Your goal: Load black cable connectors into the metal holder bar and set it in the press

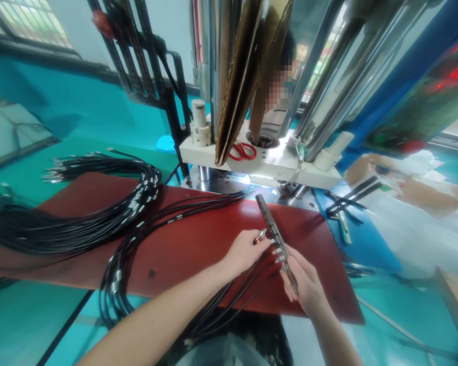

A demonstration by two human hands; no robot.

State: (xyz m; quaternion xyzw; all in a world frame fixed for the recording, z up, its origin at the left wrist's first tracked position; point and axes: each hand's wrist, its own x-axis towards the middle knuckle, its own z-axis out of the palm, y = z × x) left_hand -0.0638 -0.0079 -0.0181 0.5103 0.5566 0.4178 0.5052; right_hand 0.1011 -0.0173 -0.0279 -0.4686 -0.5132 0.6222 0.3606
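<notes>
My right hand (303, 277) is wrapped round the lower part of a long metal bar (273, 231), which tilts over the red-brown board (213, 239). Small metal connectors sit along the bar's left side, with thin black cables running down from them. Just left of the bar, my left hand (248, 249) is closed, pinching a small metal connector (259, 236) at its fingertips. A bundle of black cables (137, 239) with white labels curves over the board to the left of my hands.
A white machine plate (267, 166) with red-handled scissors (242, 151) and cardboard (236, 86) stands behind the board. A large coil of black cables (99, 223) lies left. Pliers-like tools (345, 206) and plastic bags (412, 203) are at the right. Behind the machine is a person (277, 91).
</notes>
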